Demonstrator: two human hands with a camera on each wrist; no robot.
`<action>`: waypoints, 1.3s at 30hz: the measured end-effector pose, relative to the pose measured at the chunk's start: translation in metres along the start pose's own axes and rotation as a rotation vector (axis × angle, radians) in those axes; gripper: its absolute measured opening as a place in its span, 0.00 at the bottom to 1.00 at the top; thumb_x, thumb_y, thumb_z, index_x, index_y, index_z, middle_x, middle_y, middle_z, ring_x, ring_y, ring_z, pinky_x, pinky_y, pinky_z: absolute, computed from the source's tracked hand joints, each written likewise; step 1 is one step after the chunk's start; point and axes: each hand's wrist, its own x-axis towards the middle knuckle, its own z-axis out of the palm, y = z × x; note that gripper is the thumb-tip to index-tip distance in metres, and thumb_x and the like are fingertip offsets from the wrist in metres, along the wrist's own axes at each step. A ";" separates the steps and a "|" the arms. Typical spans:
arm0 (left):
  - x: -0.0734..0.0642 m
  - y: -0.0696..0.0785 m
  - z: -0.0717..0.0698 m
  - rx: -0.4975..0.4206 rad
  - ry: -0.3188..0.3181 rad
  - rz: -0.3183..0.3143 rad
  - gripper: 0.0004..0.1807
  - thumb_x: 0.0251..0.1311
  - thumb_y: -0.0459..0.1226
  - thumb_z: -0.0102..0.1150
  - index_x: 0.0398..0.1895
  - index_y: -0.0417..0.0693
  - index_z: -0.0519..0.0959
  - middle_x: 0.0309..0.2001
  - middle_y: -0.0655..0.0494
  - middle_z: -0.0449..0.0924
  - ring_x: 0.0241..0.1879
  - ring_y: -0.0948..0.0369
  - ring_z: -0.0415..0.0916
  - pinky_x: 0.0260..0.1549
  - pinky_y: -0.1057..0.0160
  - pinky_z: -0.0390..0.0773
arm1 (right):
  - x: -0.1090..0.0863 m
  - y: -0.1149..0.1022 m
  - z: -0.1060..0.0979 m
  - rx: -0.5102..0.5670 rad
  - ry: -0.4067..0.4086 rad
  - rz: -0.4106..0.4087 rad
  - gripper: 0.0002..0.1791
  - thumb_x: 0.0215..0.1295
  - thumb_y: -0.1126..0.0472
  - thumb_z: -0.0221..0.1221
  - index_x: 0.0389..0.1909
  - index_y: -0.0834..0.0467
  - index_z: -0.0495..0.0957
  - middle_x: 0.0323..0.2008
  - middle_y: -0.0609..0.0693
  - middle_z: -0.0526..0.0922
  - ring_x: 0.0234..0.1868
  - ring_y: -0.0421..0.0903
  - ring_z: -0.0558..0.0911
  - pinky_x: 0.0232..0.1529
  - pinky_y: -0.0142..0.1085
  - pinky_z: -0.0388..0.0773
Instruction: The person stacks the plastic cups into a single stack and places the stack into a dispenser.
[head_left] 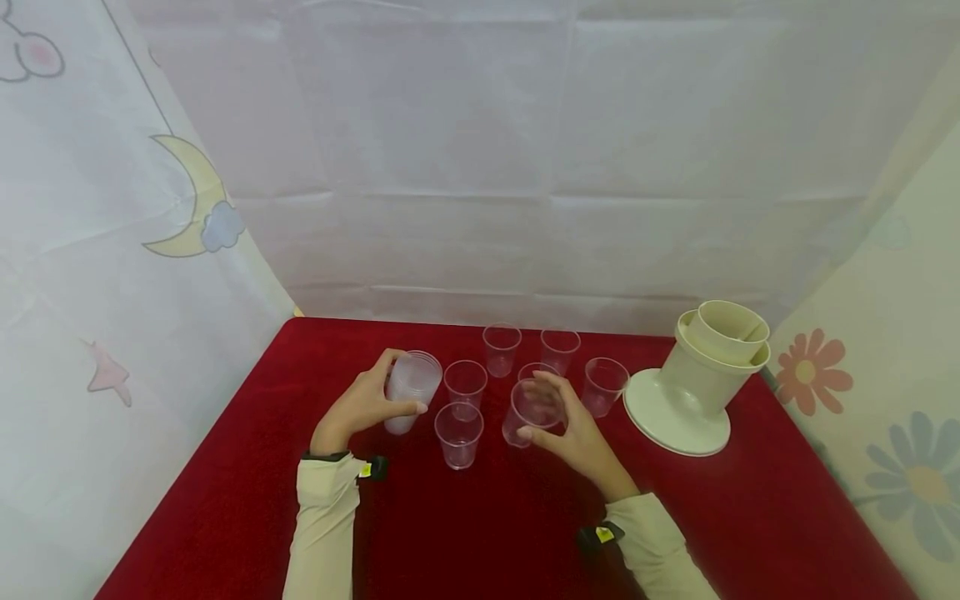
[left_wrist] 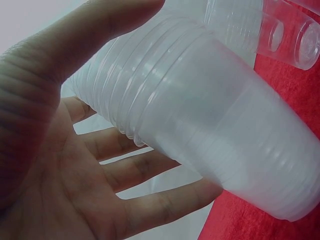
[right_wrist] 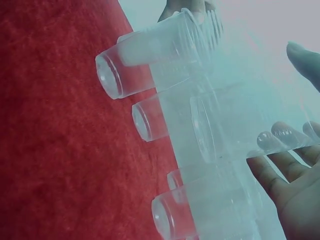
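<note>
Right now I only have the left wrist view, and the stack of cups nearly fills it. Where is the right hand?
Observer: In the head view, the right hand is right of the stack of cups, thumb and fingers curved around a clear cup.
Operator: Anything bulky further right?
Observer: Yes, a cream object with a round base stands near the table's right side.
Operator: And off to the left?
Observer: A pale sheet hangs there, printed with a yellow crescent moon.
</note>
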 end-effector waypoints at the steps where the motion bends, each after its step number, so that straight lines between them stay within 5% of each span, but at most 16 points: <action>1: 0.000 0.000 0.000 0.000 0.000 0.001 0.46 0.47 0.49 0.77 0.67 0.52 0.60 0.55 0.45 0.75 0.51 0.47 0.76 0.44 0.47 0.82 | 0.001 -0.001 0.000 -0.001 0.002 0.002 0.44 0.58 0.65 0.70 0.72 0.50 0.58 0.66 0.51 0.73 0.66 0.50 0.72 0.64 0.41 0.71; 6: 0.000 -0.001 0.000 -0.003 0.003 0.002 0.46 0.46 0.48 0.77 0.67 0.52 0.60 0.56 0.44 0.75 0.51 0.47 0.75 0.43 0.47 0.83 | 0.006 -0.006 0.000 -0.012 0.015 -0.001 0.45 0.58 0.67 0.70 0.74 0.54 0.57 0.67 0.52 0.73 0.67 0.50 0.72 0.65 0.42 0.70; 14: 0.000 -0.001 0.000 -0.016 0.000 0.002 0.47 0.46 0.49 0.77 0.67 0.52 0.60 0.56 0.44 0.75 0.51 0.47 0.75 0.43 0.47 0.83 | 0.016 -0.040 0.001 -0.025 0.023 -0.056 0.44 0.58 0.73 0.68 0.72 0.66 0.55 0.65 0.66 0.71 0.65 0.63 0.71 0.61 0.58 0.69; 18: 0.000 -0.001 0.000 -0.018 0.000 0.009 0.46 0.46 0.48 0.77 0.67 0.52 0.60 0.56 0.45 0.75 0.51 0.47 0.75 0.43 0.47 0.83 | 0.022 -0.050 0.001 -0.018 0.023 -0.079 0.43 0.57 0.75 0.67 0.71 0.68 0.54 0.65 0.68 0.70 0.65 0.65 0.70 0.61 0.57 0.70; 26: 0.000 0.000 -0.002 -0.019 -0.001 0.010 0.46 0.47 0.48 0.77 0.67 0.53 0.60 0.56 0.45 0.75 0.51 0.48 0.75 0.43 0.47 0.82 | 0.032 -0.056 0.003 -0.001 0.027 -0.082 0.44 0.57 0.74 0.67 0.72 0.64 0.55 0.65 0.67 0.69 0.64 0.66 0.70 0.42 0.42 0.84; 34: 0.001 -0.002 -0.001 -0.021 -0.001 0.000 0.46 0.46 0.49 0.77 0.66 0.56 0.61 0.55 0.47 0.75 0.51 0.48 0.75 0.44 0.48 0.82 | 0.040 -0.062 0.005 -0.043 0.017 -0.133 0.44 0.57 0.75 0.67 0.72 0.66 0.54 0.65 0.66 0.70 0.65 0.63 0.70 0.61 0.53 0.73; 39: 0.001 -0.002 0.000 -0.011 0.003 -0.001 0.46 0.46 0.49 0.78 0.66 0.56 0.61 0.55 0.47 0.75 0.51 0.48 0.76 0.44 0.48 0.82 | 0.046 -0.063 0.009 -0.029 0.009 -0.170 0.44 0.56 0.76 0.67 0.71 0.68 0.54 0.64 0.68 0.71 0.65 0.63 0.71 0.61 0.58 0.69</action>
